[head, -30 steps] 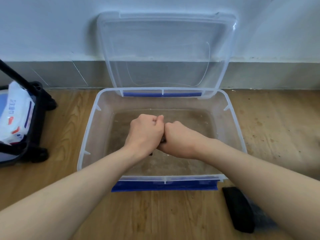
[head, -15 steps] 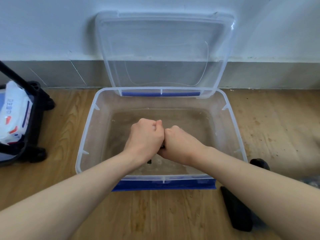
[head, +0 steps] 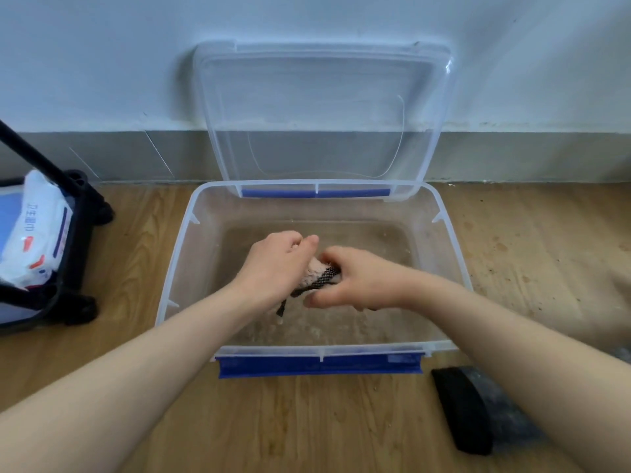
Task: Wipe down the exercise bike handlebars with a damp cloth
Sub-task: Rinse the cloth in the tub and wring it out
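Bridging left hand (head: pixel 273 264) and right hand (head: pixel 356 283), bunched cloth (head: pixel 322 272) over tub (head: pixel 321 352)

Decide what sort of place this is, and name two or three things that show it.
Probably an indoor room, perhaps at home: a wooden floor meets a painted wall, a clear plastic tub of water stands on the floor, and a pack of wipes rests in a black cart.
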